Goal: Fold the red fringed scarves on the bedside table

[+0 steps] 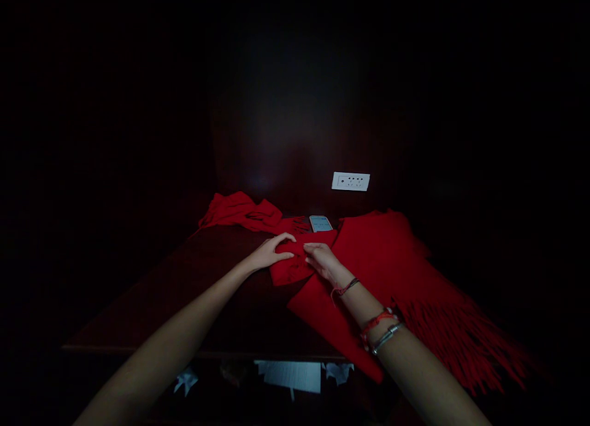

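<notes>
Find the folded red scarf [297, 266] just nearer than the smartphone [320, 223], with left hand [267, 252] spread, seemingly holding nothing, and right hand [322, 259] half-curled, grip impossible to tell; treat as probably soft, light, limp, best pinched along folded edges.

We see a white rectangular socket plate [351, 181] on the dark wall [286, 118], a pale-edged phone with a lit screen [320, 224] on the dark reddish-brown table [179, 278], and a white paper sheet [292, 377] beneath its near edge.
</notes>
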### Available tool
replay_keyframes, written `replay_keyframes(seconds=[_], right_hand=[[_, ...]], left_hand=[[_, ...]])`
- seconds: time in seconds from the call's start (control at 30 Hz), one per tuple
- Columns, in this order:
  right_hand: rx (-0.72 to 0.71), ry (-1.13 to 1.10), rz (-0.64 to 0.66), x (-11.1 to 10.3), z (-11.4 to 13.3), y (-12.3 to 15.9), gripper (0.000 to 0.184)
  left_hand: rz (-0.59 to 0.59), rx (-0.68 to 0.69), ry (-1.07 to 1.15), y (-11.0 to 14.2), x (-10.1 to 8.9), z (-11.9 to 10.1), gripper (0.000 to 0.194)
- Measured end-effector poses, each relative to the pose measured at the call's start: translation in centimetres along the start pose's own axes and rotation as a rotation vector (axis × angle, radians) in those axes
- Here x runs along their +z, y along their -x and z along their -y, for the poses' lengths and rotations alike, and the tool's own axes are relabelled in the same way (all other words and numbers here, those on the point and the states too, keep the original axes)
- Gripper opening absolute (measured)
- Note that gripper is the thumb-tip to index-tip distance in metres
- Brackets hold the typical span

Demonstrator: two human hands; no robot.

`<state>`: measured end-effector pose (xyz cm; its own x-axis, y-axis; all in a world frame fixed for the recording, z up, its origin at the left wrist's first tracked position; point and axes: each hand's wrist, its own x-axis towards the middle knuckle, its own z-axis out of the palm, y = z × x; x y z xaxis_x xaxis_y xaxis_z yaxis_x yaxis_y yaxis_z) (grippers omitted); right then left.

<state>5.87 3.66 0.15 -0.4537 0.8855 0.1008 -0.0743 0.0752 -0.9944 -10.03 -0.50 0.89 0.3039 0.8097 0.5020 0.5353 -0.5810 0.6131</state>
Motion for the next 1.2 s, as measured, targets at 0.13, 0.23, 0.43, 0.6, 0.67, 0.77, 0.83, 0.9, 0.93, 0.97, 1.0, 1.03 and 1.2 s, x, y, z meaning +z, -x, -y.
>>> replay_keyframes(seconds=[0.13, 0.23, 0.43, 0.6, 0.67, 0.77, 0.83, 0.9, 0.93, 0.97, 1.0, 1.03, 1.2], right_hand=[[0.038, -0.091, -0.087, 0.8, 0.0, 0.3, 0.013], [0.043, -0.154, -0.203, 1.3, -0.1, 0.6, 0.025], [-0.285, 0.552, -0.173, -1.2, 1.5, 2.9, 0.027], [-0.527, 1.219, 0.278, -4.2, 3.0, 5.9, 0.028], [-0.55, 1.367, 0.41, -4.6, 3.1, 6.6, 0.025], [-0.533, 1.515, 0.433, -4.5, 3.0, 6.8, 0.022], [-0.515, 1.566, 0.397, -4.4, 3.1, 6.7, 0.023], [-0.498, 1.615, 0.365, -4.5, 3.3, 6.4, 0.025], [-0.493, 1.637, 0.355, -4.6, 3.5, 6.3, 0.024], [-0.496, 1.654, 0.345, -4.8, 3.6, 6.2, 0.022], [-0.506, 1.66, 0.333, -5.0, 3.6, 6.1, 0.02], [-0.522, 1.655, 0.324, -5.3, 3.7, 6.1, 0.018], [-0.612, 1.564, 0.315, -6.7, 3.1, 6.5, 0.013]], left_hand=[[-0.098, -0.137, 0.232, -0.1, 0.4, 0.7, 0.06], [-0.082, -0.2, 0.273, -0.3, 0.5, 0.8, 0.056], [-0.105, -0.14, 0.005, -0.6, 0.0, 0.4, 0.032], [-0.058, -0.204, 0.145, -0.5, -0.1, 0.2, 0.036], [-0.046, -0.227, 0.169, -0.4, -0.2, -0.1, 0.036], [-0.059, -0.248, 0.142, -0.4, -0.2, -0.3, 0.036], [-0.056, -0.24, 0.153, -0.4, -0.2, -0.2, 0.036], [-0.048, -0.228, 0.18, -0.4, -0.2, 0.0, 0.037], [-0.047, -0.226, 0.187, -0.4, -0.2, 0.1, 0.037], [-0.046, -0.225, 0.189, -0.4, -0.2, 0.2, 0.037], [-0.045, -0.225, 0.187, -0.4, -0.1, 0.3, 0.037], [-0.044, -0.222, 0.184, -0.4, -0.1, 0.3, 0.037], [-0.041, -0.197, 0.12, -0.5, 0.0, 0.7, 0.039]])
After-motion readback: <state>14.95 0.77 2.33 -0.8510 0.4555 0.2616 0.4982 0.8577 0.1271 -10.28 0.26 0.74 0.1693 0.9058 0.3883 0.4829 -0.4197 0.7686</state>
